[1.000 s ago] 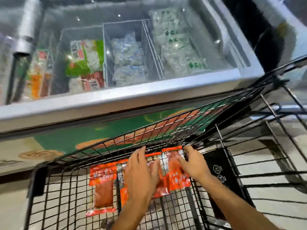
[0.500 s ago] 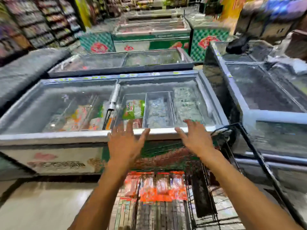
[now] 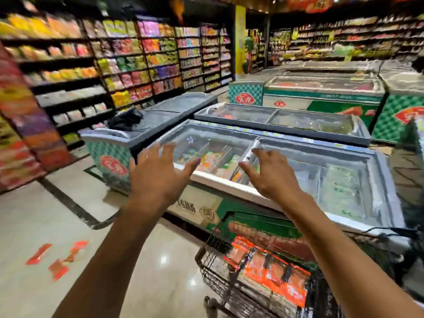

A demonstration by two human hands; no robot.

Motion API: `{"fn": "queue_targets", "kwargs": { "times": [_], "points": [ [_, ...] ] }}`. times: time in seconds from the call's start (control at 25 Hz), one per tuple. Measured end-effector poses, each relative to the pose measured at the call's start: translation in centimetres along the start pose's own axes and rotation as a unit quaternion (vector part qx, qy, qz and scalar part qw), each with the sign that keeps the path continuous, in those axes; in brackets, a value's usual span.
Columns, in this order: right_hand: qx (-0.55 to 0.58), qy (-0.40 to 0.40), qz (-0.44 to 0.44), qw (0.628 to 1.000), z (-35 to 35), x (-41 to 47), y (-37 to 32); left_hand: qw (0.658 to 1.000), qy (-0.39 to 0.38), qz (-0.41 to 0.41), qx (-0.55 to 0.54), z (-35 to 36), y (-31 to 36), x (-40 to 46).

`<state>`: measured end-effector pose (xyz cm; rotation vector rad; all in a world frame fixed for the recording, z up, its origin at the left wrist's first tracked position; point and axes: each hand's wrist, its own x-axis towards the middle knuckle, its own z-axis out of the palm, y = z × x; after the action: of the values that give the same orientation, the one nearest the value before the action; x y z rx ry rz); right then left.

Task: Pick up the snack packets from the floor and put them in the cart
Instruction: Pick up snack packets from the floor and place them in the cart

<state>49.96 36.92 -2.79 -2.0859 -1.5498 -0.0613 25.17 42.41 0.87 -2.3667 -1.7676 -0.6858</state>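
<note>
Both my hands are raised in front of me, empty, fingers spread. My left hand and my right hand hover in front of a chest freezer. Below them stands the black wire cart with several orange-red snack packets lying inside. Three more orange-red snack packets lie on the shiny floor at the lower left, well away from both hands.
Glass-topped chest freezers stand directly behind the cart, with more freezers further back. Tall shelves full of packaged goods line the left side. Open tiled floor stretches between the cart and the floor packets.
My hands left the packets in the cart and rose up empty. The view swung up and to the left, bringing the shelves and the packets on the floor into sight.
</note>
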Motion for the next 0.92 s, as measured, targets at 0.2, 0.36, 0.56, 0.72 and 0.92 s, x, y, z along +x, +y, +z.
{"fn": "queue_targets", "kwargs": {
  "times": [0.2,0.36,0.56,0.72,0.92],
  "points": [
    [0.043,-0.039,-0.108,0.992,3.6,-3.0,-14.1,0.992,0.027,-0.115,0.044,-7.6,-12.6,-6.9],
    [0.075,-0.080,-0.173,0.979,6.4,-7.8,-25.5,0.978,0.033,-0.189,0.087,-12.9,-22.0,-14.2],
    [0.095,-0.123,-0.259,0.953,9.4,-14.6,-37.1,0.952,0.034,-0.284,0.107,-17.1,-31.3,-22.2],
    [0.122,-0.154,-0.307,0.931,11.9,-17.6,-44.0,0.931,0.043,-0.345,0.115,-19.5,-36.2,-26.7],
    [0.138,-0.199,-0.369,0.897,15.5,-18.3,-50.1,0.903,0.044,-0.405,0.136,-20.8,-41.4,-30.4]
  ]
}}
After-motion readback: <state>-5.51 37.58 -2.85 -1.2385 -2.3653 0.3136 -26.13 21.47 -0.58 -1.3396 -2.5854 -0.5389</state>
